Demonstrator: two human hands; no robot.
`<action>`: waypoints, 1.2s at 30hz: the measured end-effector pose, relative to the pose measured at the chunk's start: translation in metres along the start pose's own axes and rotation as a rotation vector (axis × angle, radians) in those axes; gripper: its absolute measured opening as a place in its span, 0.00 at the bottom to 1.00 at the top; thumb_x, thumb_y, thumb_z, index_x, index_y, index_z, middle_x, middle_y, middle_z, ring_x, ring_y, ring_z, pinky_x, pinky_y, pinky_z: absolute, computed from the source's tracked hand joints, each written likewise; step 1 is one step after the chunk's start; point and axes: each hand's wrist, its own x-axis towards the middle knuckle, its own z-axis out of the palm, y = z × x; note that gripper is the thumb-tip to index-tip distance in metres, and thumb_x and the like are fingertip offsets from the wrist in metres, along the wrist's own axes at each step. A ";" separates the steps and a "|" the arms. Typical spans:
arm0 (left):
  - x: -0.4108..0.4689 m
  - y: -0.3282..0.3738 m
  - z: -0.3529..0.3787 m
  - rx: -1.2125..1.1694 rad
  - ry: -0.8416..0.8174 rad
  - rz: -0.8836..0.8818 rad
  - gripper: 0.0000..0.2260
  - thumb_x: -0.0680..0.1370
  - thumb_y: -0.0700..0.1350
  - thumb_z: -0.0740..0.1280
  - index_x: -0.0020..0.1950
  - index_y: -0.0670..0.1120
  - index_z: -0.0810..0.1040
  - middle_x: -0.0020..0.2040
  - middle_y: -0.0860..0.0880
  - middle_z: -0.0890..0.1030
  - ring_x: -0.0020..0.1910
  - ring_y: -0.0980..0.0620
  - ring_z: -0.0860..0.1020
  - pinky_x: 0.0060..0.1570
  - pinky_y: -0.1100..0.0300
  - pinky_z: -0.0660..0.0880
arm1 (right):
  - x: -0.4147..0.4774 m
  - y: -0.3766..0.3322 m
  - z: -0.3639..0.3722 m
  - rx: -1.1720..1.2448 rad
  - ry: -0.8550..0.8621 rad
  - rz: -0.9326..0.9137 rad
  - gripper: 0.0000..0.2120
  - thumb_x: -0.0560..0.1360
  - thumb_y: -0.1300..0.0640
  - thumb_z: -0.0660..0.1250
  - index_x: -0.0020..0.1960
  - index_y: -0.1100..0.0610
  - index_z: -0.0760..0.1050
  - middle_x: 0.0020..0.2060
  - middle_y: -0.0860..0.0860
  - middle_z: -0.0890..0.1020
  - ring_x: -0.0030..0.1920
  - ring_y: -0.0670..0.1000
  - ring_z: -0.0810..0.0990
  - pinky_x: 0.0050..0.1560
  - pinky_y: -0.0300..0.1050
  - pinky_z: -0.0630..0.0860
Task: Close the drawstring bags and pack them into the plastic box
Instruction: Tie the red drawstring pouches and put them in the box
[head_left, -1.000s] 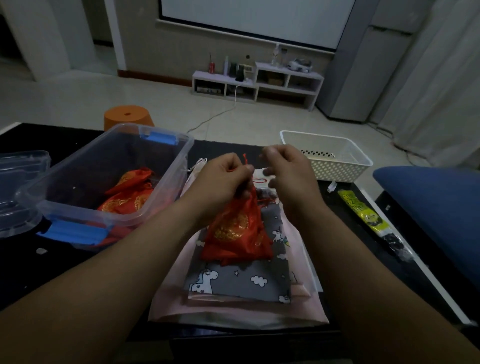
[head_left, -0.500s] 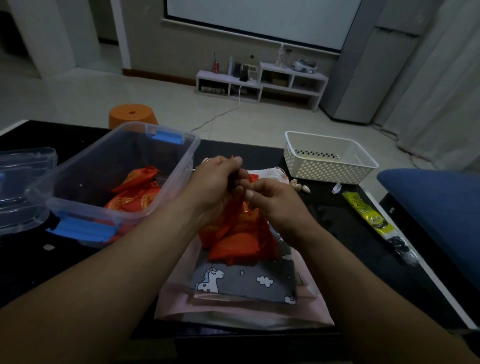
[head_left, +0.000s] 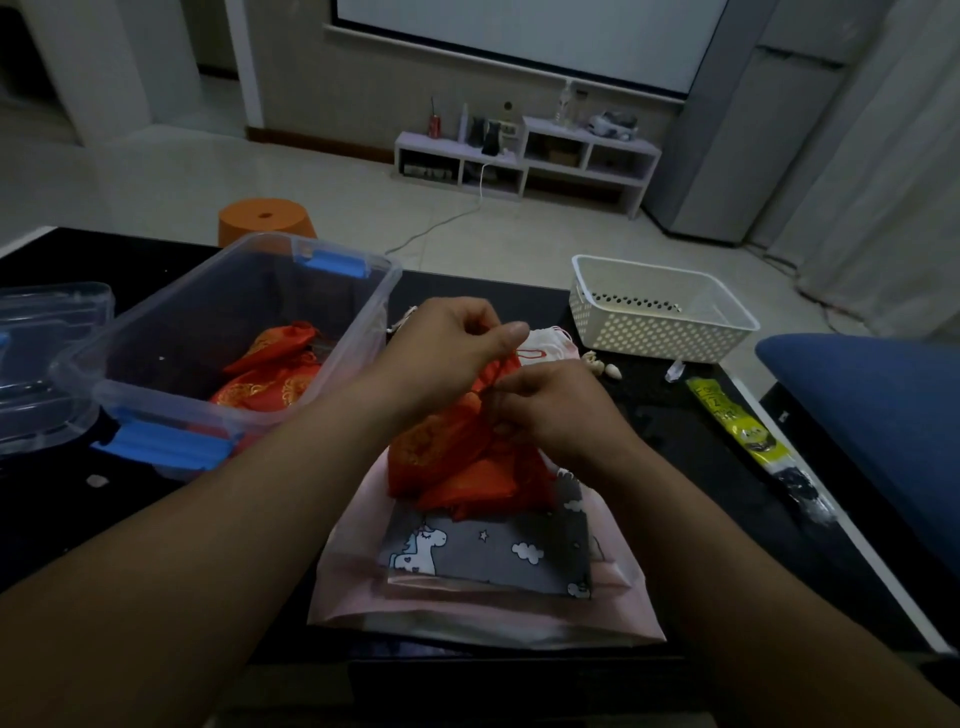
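Cinching red drawstring bag (head_left: 457, 457): left hand (head_left: 447, 348) and right hand (head_left: 550, 410) pinch its neck; next, transfer to plastic box (head_left: 156, 374).

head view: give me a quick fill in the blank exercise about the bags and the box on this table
1. The red drawstring bag, in the grip of the left hand and the right hand, lies on a grey bag printed with clouds, stars and a ___.
2. The clear plastic box has ___ latches.
3. The white basket stands to the ___ of both hands.

Missing words: unicorn; blue; right
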 end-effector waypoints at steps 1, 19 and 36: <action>0.002 -0.001 0.001 -0.034 -0.001 -0.008 0.14 0.81 0.56 0.70 0.42 0.49 0.82 0.35 0.51 0.82 0.35 0.54 0.80 0.40 0.53 0.78 | -0.001 0.000 0.000 -0.010 -0.016 -0.013 0.07 0.79 0.61 0.70 0.48 0.54 0.86 0.40 0.53 0.88 0.42 0.53 0.87 0.50 0.51 0.85; -0.009 -0.042 0.010 0.444 -0.071 0.207 0.05 0.81 0.47 0.71 0.45 0.52 0.80 0.38 0.59 0.78 0.40 0.62 0.75 0.37 0.72 0.65 | 0.003 0.016 -0.008 0.308 -0.012 0.115 0.08 0.82 0.60 0.69 0.49 0.64 0.85 0.38 0.53 0.86 0.35 0.45 0.81 0.35 0.36 0.77; -0.011 -0.035 0.005 0.175 -0.258 -0.042 0.08 0.83 0.46 0.69 0.47 0.46 0.84 0.36 0.51 0.84 0.28 0.61 0.77 0.30 0.65 0.74 | 0.003 0.021 -0.004 0.000 0.039 -0.053 0.07 0.81 0.59 0.69 0.46 0.50 0.81 0.41 0.53 0.86 0.46 0.59 0.86 0.52 0.63 0.83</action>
